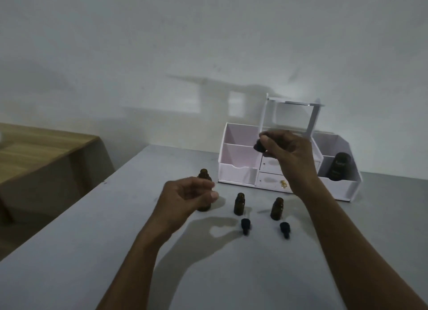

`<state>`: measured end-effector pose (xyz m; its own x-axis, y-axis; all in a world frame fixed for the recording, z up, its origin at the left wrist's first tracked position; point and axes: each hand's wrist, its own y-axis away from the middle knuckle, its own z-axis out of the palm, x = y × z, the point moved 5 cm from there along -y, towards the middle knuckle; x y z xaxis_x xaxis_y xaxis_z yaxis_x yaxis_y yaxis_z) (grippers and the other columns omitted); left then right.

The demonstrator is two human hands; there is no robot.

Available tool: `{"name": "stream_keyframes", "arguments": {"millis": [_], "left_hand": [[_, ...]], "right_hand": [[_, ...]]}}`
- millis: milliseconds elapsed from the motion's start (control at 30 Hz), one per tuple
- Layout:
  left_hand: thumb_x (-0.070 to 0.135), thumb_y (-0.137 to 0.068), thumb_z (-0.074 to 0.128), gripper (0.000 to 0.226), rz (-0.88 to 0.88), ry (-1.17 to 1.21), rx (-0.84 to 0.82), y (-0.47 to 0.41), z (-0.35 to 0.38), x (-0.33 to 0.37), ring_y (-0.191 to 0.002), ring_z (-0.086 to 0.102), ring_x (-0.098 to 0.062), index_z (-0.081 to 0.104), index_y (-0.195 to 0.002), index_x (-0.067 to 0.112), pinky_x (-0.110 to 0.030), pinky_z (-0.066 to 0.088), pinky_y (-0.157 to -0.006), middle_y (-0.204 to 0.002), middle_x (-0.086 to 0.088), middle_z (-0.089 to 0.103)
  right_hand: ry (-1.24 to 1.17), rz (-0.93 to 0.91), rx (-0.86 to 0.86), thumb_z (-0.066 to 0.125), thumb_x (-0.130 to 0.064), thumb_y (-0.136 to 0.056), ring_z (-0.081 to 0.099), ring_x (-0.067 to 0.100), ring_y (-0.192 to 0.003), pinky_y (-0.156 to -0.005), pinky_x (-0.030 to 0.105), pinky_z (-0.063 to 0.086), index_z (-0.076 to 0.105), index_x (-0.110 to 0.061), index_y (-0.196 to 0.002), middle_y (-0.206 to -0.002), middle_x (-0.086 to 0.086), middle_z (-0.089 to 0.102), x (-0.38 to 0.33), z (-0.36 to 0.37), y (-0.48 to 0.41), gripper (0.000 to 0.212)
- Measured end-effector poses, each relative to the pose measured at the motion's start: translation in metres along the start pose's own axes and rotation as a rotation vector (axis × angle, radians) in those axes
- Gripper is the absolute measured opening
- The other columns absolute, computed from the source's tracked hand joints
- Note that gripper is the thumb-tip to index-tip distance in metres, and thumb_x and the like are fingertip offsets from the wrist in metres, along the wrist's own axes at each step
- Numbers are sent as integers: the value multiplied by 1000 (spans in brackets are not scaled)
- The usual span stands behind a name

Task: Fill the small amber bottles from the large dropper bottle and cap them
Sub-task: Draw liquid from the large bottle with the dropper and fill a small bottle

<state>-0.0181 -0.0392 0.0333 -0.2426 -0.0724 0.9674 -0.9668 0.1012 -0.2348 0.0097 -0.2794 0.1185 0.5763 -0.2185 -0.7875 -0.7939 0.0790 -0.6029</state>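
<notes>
Tabletop (69, 252), grey, filled the lower frame. Large amber bottle (204, 174) stood uncapped at centre left. The left hand (187, 197) was curled just in front of it; whether it gripped the bottle could not be told. The right hand (287, 152), raised above centre, pinched a black dropper cap (259, 147). Left small bottle (239, 204) and right small bottle (277, 208) stood open at centre, with left cap (245, 226) and right cap (284, 229) lying below them. White organiser (238, 173) behind held a dark bottle (339, 166) in its right compartment.

Head view, one only. Set above the near end of the grey table (69, 252), faced forward and down. The white organiser (238, 171) is seen at close range, the wall (208, 43) behind. Edges are apparently bent by the wide lens.
</notes>
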Motion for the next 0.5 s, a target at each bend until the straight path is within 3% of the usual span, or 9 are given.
{"name": "stream_keyframes", "arguments": {"millis": [167, 300, 500], "left_hand": [[24, -76, 82, 34, -124, -118, -89, -8, 46, -36, -91, 68, 3, 71, -109, 27, -9, 48, -73, -105, 11, 73], [18, -82, 77, 53, -161, -199, -111, -20, 62, -62, -115, 61, -8, 58, -132, 19, -21, 47, -94, -131, 3, 62], [11, -76, 81, 59, -107, -229, -92, -36, 68, -66, -109, 63, -6, 59, -131, 15, -13, 47, -87, -126, 1, 65]], "right_hand": [[-7, 82, -15, 67, -16, -91, 75, 14, -87, -81, 30, 61, 72, -23, -97, -85, -8, 77, 21, -10, 5, 11], [13, 91, -49, 67, -14, -91, 75, 11, -85, -79, 26, 61, 72, -19, -98, -83, -11, 77, 27, -7, 6, 9], [20, 84, -47, 67, -14, -92, 75, 7, -83, -76, 19, 59, 71, -23, -95, -80, -15, 76, 31, -5, 5, 10]]}}
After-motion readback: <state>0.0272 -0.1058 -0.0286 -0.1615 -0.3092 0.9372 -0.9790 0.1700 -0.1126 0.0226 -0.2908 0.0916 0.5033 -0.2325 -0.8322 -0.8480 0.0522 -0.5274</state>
